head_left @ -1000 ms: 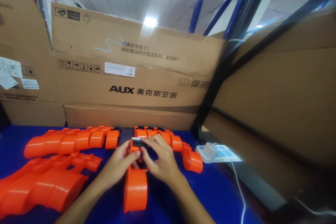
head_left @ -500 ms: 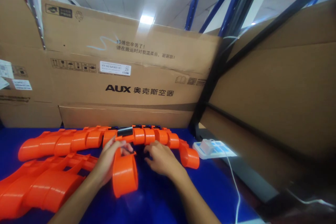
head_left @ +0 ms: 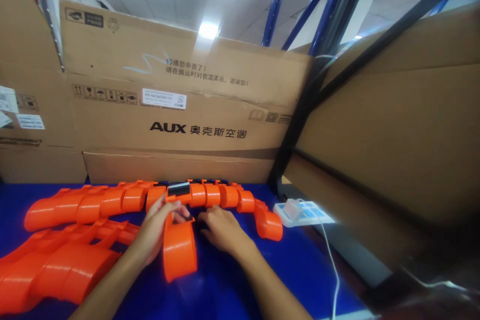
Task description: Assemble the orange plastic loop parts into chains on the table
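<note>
"Table (head_left: 230, 287) is blue, I see. Where is the orange part (head_left: 180, 252)?"

"It is in the middle, over the table. The left hand (head_left: 157, 227) has its thumb and fingers clamped on it. At its far end I see a black strip (head_left: 179, 188)."

"And the right hand (head_left: 221, 227)?"

"It is just to the right of this part, with bent fingers. The fingertips are hidden, so I cannot tell if they hold something."

"What lies around?"

"On the far side, one row of orange rings (head_left: 84, 205) at left and a second row (head_left: 229, 196) at right. Near left, bigger orange pieces (head_left: 67, 270). Far right, a white power strip (head_left: 318, 214) with a cable (head_left: 335, 277). Behind everything, cardboard (head_left: 150, 125) stands upright."
</note>
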### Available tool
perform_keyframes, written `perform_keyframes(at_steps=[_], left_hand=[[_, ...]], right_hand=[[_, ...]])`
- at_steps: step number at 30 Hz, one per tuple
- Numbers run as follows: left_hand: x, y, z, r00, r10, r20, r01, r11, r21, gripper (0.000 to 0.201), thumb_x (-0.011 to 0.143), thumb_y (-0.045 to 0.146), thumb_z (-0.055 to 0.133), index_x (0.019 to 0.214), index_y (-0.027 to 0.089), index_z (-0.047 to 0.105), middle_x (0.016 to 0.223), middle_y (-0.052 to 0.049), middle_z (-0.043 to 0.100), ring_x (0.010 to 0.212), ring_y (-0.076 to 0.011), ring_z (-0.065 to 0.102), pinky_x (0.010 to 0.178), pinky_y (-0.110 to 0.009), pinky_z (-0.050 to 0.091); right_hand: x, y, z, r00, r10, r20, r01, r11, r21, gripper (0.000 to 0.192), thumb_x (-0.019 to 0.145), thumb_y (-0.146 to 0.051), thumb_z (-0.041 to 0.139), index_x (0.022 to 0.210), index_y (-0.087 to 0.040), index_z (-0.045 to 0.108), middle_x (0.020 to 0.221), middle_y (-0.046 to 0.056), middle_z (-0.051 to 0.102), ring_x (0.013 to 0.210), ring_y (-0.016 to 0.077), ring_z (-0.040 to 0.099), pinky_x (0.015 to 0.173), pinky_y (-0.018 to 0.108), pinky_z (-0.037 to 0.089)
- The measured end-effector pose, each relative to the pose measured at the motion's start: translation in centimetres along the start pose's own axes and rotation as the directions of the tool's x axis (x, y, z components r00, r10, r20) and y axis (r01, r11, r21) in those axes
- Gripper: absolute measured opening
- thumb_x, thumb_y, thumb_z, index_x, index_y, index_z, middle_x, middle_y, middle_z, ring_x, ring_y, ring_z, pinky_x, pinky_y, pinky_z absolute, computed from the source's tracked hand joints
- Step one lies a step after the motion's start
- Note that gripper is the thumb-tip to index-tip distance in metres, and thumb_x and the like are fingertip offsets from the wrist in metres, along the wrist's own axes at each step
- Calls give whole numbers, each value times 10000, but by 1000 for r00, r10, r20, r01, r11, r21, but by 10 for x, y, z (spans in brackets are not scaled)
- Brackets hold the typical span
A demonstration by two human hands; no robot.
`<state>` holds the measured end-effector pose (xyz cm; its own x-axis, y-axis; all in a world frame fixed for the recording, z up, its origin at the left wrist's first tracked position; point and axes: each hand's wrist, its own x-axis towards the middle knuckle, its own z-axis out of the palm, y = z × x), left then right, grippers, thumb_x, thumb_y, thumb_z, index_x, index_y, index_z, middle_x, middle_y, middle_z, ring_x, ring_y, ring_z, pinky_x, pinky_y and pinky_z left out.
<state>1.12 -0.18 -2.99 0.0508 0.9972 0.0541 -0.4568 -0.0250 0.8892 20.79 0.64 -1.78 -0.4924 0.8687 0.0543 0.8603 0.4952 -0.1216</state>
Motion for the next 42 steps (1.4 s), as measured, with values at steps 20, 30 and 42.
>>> perform_keyframes(at_steps=[20, 30, 42], left_hand=[[-1, 1, 1, 1000, 22, -13, -22, 999, 47, 228, 765, 357, 726, 834, 159, 636, 770, -53, 724, 609, -152, 625, 630, -265, 491], [2, -7, -2, 998, 53, 37, -58, 989, 136, 305, 789, 392, 728, 967, 159, 647, 791, -59, 721, 603, -162, 649, 615, -275, 497], [-2, -6, 2, 995, 58, 83, -74, 978, 196, 358, 800, 448, 714, 1029, 185, 633, 798, -52, 713, 587, -172, 666, 563, -267, 477]], right_hand=[[-5, 9, -12, 931, -84, -354, 273, 806, 526, 130, 947, -250, 575, 1071, -214, 584, 1039, 57, 657, 897, 187, 654, 822, 338, 552], [4, -13, -1, 780, 166, -603, 487, 445, 751, 194, 912, -331, 629, 1064, -232, 697, 1272, 119, 562, 888, 211, 694, 724, 394, 645], [11, -22, 14, 675, 328, -661, 521, 422, 742, 313, 854, -293, 708, 1057, -256, 472, 988, 50, 641, 764, 159, 671, 713, 318, 616]])
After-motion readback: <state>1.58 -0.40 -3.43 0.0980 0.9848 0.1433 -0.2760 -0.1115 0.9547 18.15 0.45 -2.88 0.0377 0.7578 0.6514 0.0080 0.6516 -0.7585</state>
